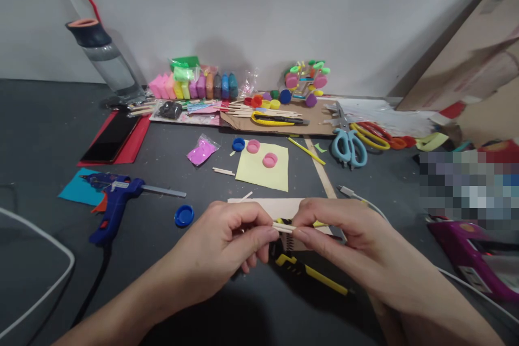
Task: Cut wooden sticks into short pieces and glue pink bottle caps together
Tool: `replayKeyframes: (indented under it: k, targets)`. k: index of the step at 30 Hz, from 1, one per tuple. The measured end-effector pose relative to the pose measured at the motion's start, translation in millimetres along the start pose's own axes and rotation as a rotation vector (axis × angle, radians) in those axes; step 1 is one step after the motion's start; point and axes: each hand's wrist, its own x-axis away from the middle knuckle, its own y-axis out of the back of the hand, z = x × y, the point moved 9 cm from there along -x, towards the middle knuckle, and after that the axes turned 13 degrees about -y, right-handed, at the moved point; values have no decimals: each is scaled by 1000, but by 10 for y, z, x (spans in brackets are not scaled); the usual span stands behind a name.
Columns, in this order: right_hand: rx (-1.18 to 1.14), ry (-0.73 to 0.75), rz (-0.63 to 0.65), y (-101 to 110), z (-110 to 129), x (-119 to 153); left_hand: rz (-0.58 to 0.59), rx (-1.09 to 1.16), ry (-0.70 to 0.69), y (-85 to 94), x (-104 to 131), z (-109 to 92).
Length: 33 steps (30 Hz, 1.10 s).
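Note:
Between my two hands a pair of thin wooden sticks (284, 227) is held level, side by side. My left hand (239, 235) pinches their left end between thumb and fingers. On the other end, the thumb and fingertips of my right hand (344, 235) are closed. Just below lie pliers (320, 277) with yellow and black handles, partly hidden by my hands. A pale piece of card (259, 206) sits beneath. Beyond it, a yellow paper square (261, 170) carries two pink bottle caps (270, 160), and a blue cap (238, 144) rests by its corner.
A blue glue gun (115, 200) lies at left near another blue cap (184, 216). Scissors (348, 146) and a yellow utility knife (279, 119) are at the back. A water bottle (107, 62) stands back left. A white cable (373, 205) crosses the right side.

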Motion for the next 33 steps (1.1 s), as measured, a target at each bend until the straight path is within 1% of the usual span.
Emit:
replayKeyframes:
  k: [5,9,11,13,15,17,18,19,22,26,29,33]
  targets:
    - [23,0,77,-45,-15,2,45,-28,19,-35,8,-10]
    - [41,15,100,-79,3,4,91,-2,66,-69,14,29]
    - [48,6,101,-78,0,5,94,-61,47,-54,2,20]
    - [18,-21,98,-54,-25,4,59,-138,-17,-14,-19,-32]
    - [-76,-62,22,50,-73,-4,-16,-148,-75,37,-31,-82]
    - [-237,-103,-92,177,-147,-8,-109,-76,-102,85,-24,-99]
    - [-332,-121,-129,207,-190,-10,-149,-37,-106,101,-16,-97]
    - [-425,-144,-136,196,-234,-16,-182,-3,-110,109,-5,-92]
    - [-675,-189,-70,25,-325,-50,-231,47,-129,94,30,-87]
    - [-941,-195,-15,-179,-397,-84,-277,40,-169,69,61,-96]
    - [-1013,-198,9,-261,-422,-97,-296,43,-169,50,54,-75]
    - [-995,-174,-18,-262,-410,-78,-308,50,-166,35,46,-45]
